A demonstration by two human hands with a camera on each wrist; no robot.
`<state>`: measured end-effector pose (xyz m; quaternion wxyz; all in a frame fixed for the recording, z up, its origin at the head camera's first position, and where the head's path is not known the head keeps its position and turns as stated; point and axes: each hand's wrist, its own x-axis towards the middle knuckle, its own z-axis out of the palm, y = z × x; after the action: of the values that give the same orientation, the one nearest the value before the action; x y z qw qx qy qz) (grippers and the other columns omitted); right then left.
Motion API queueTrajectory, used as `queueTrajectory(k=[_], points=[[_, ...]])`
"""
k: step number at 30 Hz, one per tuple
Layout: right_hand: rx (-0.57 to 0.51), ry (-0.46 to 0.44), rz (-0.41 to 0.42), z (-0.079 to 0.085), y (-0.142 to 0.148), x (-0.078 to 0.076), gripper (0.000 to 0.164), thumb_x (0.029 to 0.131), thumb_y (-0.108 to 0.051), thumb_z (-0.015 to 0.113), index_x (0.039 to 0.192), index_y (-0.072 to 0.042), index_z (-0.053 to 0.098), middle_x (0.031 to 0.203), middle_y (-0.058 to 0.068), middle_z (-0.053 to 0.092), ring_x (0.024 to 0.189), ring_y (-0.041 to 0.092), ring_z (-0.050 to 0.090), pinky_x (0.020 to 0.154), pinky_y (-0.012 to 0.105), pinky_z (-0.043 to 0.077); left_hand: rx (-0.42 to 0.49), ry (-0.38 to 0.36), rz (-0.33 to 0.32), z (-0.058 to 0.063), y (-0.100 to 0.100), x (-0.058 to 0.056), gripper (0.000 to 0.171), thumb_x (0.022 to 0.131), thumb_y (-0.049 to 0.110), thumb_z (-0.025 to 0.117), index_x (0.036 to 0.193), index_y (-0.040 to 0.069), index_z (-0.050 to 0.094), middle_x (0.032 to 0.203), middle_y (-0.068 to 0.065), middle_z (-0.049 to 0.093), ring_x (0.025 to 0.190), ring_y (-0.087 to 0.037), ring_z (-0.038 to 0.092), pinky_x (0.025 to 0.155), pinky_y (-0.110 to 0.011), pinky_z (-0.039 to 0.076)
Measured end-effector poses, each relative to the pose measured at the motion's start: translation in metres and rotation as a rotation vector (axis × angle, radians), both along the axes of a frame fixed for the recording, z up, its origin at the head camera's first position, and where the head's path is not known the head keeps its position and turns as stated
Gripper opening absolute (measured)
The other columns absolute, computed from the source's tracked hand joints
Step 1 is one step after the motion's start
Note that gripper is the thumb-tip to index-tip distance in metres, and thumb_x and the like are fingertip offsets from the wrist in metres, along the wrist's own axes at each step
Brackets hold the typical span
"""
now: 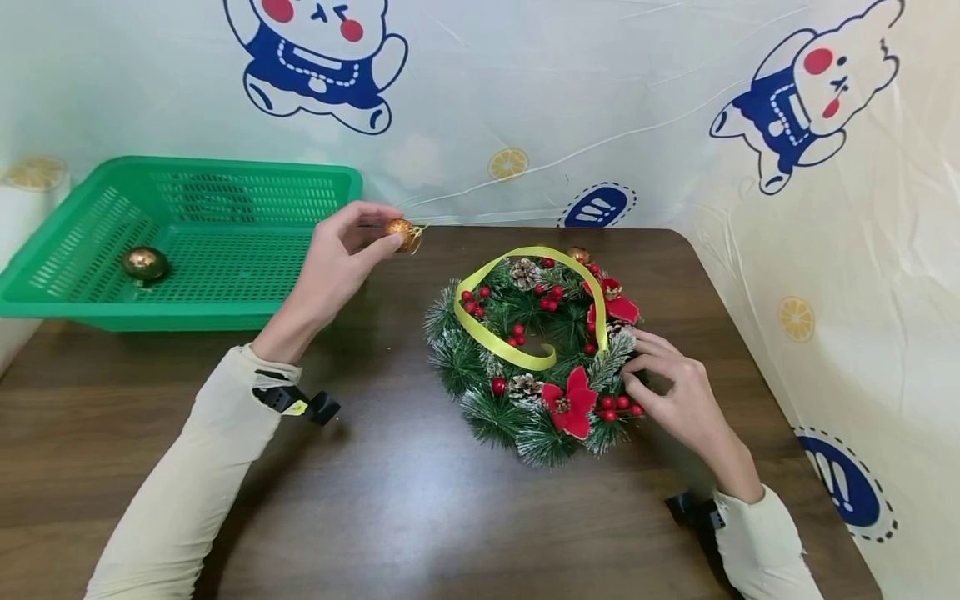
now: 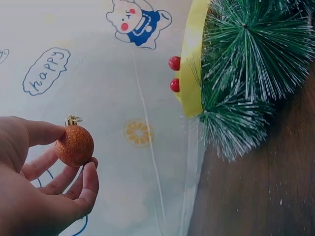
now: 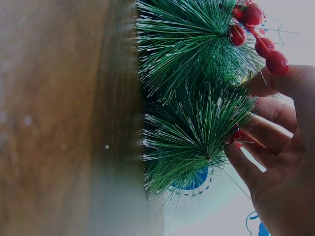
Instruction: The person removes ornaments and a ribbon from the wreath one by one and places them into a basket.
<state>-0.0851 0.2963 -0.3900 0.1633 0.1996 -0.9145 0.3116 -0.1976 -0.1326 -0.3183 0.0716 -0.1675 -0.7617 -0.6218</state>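
Note:
My left hand (image 1: 337,258) pinches an orange-copper glitter bauble (image 1: 403,235) between thumb and fingers, above the table near the basket's right end. In the left wrist view, its gold cap and loop show at the top of the bauble. A green Christmas wreath (image 1: 480,407) lies on the table, with red berries, pine cones, red poinsettias (image 1: 570,402) and frosted tips. Across its top loops a yellow-green ribbon (image 1: 491,340). My right hand (image 1: 671,387) grips the wreath's right edge with curled fingers, beside a frosted sprig; some fingertips are hidden behind needles in the right wrist view.
At the back left stands a green plastic basket (image 1: 225,315) with a shiny bronze bauble (image 1: 146,264) inside. Another copper bauble (image 1: 577,254) shows at the wreath's far edge. Behind the brown table (image 1: 420,517) hangs a pale printed curtain (image 1: 480,100), also along the right side.

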Motion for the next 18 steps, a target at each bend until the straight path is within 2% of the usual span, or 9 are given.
queueTrajectory(k=[10, 18], points=[[0.0, 0.016, 0.005, -0.001, 0.001, 0.0, 0.017, 0.079, -0.001, 0.071, 0.078, -0.018, 0.072, 0.11, 0.004, 0.073, 0.125, 0.022, 0.057, 0.103, 0.008, 0.033, -0.022, 0.012, 0.037, 0.002, -0.018, 0.01, 0.033, 0.096, 0.016, 0.067, 0.126, 0.004, 0.061, 0.127, -0.006, 0.057, 0.11, -0.021, 0.059, 0.084, -0.02, 0.053], [0.001, 0.024, 0.009, -0.001, 0.001, 0.0, 0.017, 0.079, -0.002, 0.072, 0.078, -0.019, 0.072, 0.12, 0.006, 0.07, 0.125, 0.022, 0.057, 0.102, 0.007, 0.033, -0.046, -0.001, 0.082, 0.003, -0.034, 0.019, 0.033, 0.096, 0.016, 0.068, 0.126, 0.004, 0.062, 0.129, -0.005, 0.058, 0.113, -0.018, 0.06, 0.085, -0.018, 0.053]])
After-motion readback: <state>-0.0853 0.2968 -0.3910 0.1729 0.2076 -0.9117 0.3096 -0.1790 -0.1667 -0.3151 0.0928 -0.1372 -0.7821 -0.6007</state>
